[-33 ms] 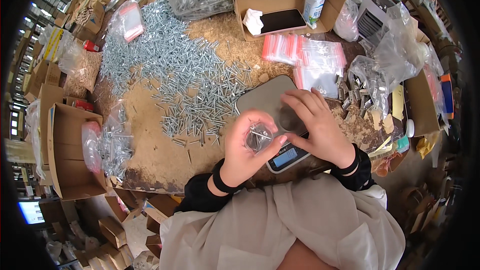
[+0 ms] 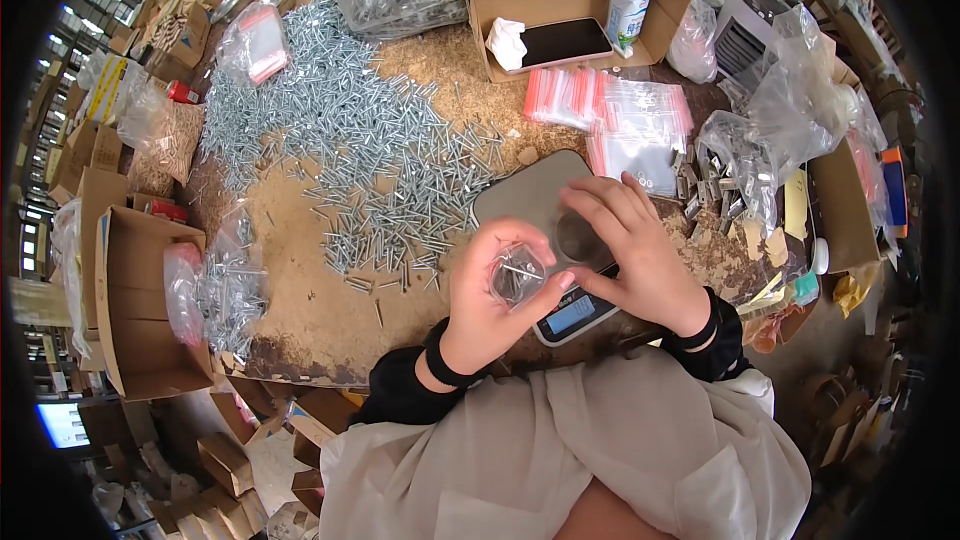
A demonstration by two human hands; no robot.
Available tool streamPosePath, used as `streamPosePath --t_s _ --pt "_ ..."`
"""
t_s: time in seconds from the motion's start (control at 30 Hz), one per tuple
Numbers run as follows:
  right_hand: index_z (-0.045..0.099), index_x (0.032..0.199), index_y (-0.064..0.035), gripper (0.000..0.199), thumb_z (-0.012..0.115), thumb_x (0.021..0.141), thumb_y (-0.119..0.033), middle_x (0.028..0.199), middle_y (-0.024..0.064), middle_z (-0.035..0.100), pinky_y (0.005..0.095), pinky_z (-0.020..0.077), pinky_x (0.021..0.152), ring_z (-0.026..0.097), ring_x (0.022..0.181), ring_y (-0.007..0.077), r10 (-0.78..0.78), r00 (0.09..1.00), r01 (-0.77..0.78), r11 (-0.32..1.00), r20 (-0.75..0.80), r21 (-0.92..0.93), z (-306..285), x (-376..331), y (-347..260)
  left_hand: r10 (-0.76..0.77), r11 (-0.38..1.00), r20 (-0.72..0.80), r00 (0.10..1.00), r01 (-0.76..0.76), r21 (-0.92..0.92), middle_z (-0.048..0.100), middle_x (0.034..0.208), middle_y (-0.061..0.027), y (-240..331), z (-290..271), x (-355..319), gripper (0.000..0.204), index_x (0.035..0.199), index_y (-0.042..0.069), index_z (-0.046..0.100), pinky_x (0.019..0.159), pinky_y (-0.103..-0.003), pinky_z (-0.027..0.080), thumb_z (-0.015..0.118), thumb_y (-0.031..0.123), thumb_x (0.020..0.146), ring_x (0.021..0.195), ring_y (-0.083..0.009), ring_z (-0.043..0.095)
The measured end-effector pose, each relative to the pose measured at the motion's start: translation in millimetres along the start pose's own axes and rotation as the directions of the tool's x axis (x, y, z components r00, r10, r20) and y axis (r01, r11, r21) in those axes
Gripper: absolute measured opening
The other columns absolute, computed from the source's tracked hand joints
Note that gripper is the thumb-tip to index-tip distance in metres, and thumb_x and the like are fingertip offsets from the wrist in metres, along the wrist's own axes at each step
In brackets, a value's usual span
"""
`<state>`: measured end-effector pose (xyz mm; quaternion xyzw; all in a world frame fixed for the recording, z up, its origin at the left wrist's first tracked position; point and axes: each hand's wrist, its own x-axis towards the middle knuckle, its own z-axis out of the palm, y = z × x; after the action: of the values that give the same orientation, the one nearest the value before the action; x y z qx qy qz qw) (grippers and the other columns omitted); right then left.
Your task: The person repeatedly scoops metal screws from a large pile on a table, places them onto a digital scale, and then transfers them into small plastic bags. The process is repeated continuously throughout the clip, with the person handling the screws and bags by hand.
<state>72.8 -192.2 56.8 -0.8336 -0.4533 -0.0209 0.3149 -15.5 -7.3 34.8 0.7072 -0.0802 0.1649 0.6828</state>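
Observation:
My left hand (image 2: 472,295) is curled around a clear plastic cup (image 2: 508,286) that has a few silvery screws inside. The fingers of my right hand (image 2: 652,265) curve about a second clear round cup (image 2: 578,240), which looks empty, over the scale's plate. My two thumbs meet or nearly meet between the cups. Under both hands lies a flat digital scale (image 2: 515,198), its lit display partly showing below my right thumb. Left of the scale, a large heap of loose silvery screws (image 2: 370,155) spreads over the worn table.
Red-edged zip bags (image 2: 640,130) lie beyond the scale, with small metal pieces (image 2: 715,190) beside them. An open cardboard box (image 2: 570,0) at the back holds a phone (image 2: 560,42) and a drink carton (image 2: 627,15). Another cardboard box (image 2: 150,330) stands left, next to bagged screws (image 2: 232,290).

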Motion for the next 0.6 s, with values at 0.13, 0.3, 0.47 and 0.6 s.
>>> streamPosePath --t_s 0.13,0.3,0.47,0.6 --pt "0.062 0.129 -0.0143 0.056 0.078 0.075 -0.022 0.136 0.0157 0.051 0.0602 0.0358 0.11 0.051 0.126 0.0379 -0.203 0.971 0.214 0.974 -0.128 0.08 -2 2 -2 -0.042 0.987 0.047 0.998 0.049 -0.152 0.06 0.098 -0.0059 6 -1 -1 0.073 0.136 0.006 0.036 0.091 -0.033 0.047 0.078 -0.008 0.078 0.092 -0.0141 0.059" --pt "0.073 0.112 -0.0171 0.038 0.075 0.076 -0.029 0.134 0.0157 0.054 0.0628 0.0386 0.107 0.048 0.133 0.0393 -0.365 0.92 0.374 0.927 -0.145 0.037 -1 2 -18 -0.053 0.961 0.205 0.977 0.106 -0.257 0.06 0.097 -0.0064 15 -2 -4 0.103 0.152 0.008 0.016 0.087 -0.032 0.047 0.084 -0.002 0.075 0.093 -0.0156 0.06" --pt "0.073 0.103 -0.0156 0.03 0.076 0.076 -0.029 0.132 0.015 0.056 0.0623 0.039 0.107 0.05 0.131 0.0385 -0.369 0.911 0.385 0.921 -0.187 0.06 1 3 -21 -0.009 0.967 0.246 0.969 0.072 -0.246 0.062 0.102 -0.0087 14 -6 -5 0.11 0.154 0.009 0.013 0.09 -0.033 0.048 0.087 0.0 0.074 0.098 -0.0174 0.061" --pt "0.068 0.083 -0.0147 0.018 0.076 0.077 -0.03 0.122 0.0093 0.064 0.0619 0.0334 0.111 0.056 0.125 0.0334 -0.406 0.884 0.424 0.905 -0.23 0.032 2 -1 -19 -0.113 0.9 0.261 0.959 0.21 -0.382 0.063 0.112 -0.012 26 2 -6 0.092 0.152 0.005 0.021 0.094 -0.033 0.047 0.081 0.005 0.083 0.105 -0.0192 0.061"
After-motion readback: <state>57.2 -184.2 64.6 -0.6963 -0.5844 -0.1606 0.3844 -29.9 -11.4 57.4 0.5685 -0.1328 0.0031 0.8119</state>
